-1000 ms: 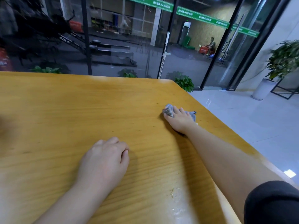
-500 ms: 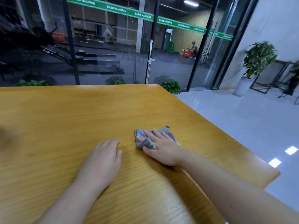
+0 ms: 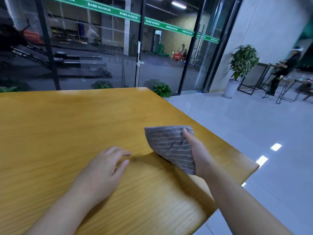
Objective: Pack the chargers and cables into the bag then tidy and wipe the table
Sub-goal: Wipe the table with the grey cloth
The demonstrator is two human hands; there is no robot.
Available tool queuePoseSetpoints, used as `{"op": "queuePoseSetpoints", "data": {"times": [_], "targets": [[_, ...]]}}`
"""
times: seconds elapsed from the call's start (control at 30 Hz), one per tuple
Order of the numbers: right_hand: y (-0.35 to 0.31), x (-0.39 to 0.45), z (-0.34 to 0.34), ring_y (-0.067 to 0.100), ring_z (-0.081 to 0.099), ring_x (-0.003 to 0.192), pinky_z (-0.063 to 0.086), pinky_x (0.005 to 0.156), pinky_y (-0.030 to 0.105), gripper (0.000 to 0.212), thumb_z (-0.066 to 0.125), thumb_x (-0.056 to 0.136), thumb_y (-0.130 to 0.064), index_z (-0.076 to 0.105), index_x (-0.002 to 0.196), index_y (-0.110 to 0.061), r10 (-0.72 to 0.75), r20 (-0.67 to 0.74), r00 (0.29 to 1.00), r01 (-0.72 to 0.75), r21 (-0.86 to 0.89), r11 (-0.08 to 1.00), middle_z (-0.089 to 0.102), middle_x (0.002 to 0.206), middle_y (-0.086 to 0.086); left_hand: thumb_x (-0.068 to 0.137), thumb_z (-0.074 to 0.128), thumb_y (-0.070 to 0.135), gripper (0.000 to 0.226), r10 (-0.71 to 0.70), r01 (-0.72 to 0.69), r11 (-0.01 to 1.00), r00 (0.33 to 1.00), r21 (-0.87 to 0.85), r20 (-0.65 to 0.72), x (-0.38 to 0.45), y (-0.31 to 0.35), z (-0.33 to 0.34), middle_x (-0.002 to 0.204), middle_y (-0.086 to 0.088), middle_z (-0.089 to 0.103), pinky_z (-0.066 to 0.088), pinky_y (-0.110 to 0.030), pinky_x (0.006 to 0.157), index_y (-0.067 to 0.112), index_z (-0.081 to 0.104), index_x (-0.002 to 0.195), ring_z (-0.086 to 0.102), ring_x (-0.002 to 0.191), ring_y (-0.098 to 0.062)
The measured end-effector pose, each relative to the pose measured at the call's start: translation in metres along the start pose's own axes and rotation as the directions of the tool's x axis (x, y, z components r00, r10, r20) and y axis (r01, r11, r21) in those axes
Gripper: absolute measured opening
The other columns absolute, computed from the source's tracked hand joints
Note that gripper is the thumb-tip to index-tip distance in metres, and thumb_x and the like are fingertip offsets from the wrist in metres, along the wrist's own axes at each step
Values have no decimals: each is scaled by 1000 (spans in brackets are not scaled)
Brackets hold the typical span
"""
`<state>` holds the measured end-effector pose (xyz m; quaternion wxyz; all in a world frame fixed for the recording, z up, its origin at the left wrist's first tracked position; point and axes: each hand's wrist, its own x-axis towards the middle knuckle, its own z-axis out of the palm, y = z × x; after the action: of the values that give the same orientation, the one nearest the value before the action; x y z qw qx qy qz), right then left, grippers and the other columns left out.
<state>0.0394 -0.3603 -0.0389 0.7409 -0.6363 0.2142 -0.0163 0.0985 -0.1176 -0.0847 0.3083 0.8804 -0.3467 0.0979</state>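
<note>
The big yellow wooden table (image 3: 50, 133) fills the space in front of me, and its right edge drops off to a shiny grey floor (image 3: 254, 124). Closest to me is my left hand (image 3: 101, 172), lying low over the wood with the fingers loose and a little spread, holding nothing. Just past it and to the right is my right hand (image 3: 198, 153). It holds up a grey striped cloth (image 3: 169, 145), with my thumb on the near face and my other fingers hidden behind it. The cloth is lifted off the table and opens out like a fan, and its dark shadow falls on the wood under it. I see no chargers, cables or bag on the part of the table that shows. Past the far edge of the table some small green plants (image 3: 160, 89) sit low by a glass wall (image 3: 101, 48) with black frames and a green stripe with white words. To the right, farther off, a tall plant in a white pot (image 3: 238, 68) stands on the floor. Beyond it a person (image 3: 282, 68) is at another table with thin black legs.
</note>
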Motion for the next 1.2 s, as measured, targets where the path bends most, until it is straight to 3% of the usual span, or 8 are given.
{"op": "queuePoseSetpoints", "data": {"times": [0.17,0.37,0.43,0.53,0.8,0.93,1.1,1.2], "targets": [[-30,3,-33,29,69,59,56,50,35,46,38,95,-53,61,90,-13,-178,-285,942,247,228,942,72,74,13,78,17,62,58,-4,5,1000,1000,-28,27,1,-3,0,114,24,49,37,-21,94,35,56,112,46,110,2],[-28,36,-77,21,38,52,31,48,26,52,26,95,-58,49,106,-13,-344,-494,798,65,-497,865,40,68,6,91,31,49,37,3,-2,1000,999,-21,32,0,0,-1,115,24,48,37,-20,94,34,56,114,46,111,3],[-15,48,-82,31,57,81,46,68,36,50,19,98,-51,44,125,-16,-300,-399,866,-133,-764,631,57,96,16,90,32,49,37,9,-9,1000,1000,-19,29,0,0,-1,115,24,48,37,-21,95,34,56,114,46,112,3],[7,67,-81,28,8,145,9,115,49,49,12,99,-42,26,145,-30,-205,-239,949,-197,-958,207,18,157,5,94,41,37,26,6,-6,1000,1000,-10,27,0,-1,0,116,23,47,36,-19,95,34,55,115,44,112,3],[33,44,-31,16,-11,146,-6,118,38,62,15,97,-55,9,152,-27,-186,10,983,25,-997,76,-5,159,-7,95,41,35,27,-28,28,1000,1000,2,-14,0,6,0,117,22,46,28,-12,86,30,55,117,46,111,0],[45,17,2,12,-16,144,-11,116,34,62,18,96,-55,10,152,-29,-171,172,970,184,-981,61,-6,159,-10,80,21,54,60,-55,53,998,994,-15,-96,1,6,0,115,12,53,30,-15,86,23,60,113,50,108,-8],[53,-15,43,10,-17,144,-12,116,32,57,23,98,-51,28,149,-25,-169,360,917,369,-929,21,-7,158,-14,90,40,24,31,-181,175,984,949,-44,-257,4,-5,-1,112,-4,58,34,-26,90,12,63,107,54,107,-22],[52,-24,61,7,-17,143,-12,117,34,50,26,99,-45,20,148,-38,-136,420,897,437,-888,144,-3,158,-14,92,46,8,22,-233,228,972,919,-54,-318,5,-9,-3,112,-8,58,36,-32,91,8,62,107,54,107,-26]]}}
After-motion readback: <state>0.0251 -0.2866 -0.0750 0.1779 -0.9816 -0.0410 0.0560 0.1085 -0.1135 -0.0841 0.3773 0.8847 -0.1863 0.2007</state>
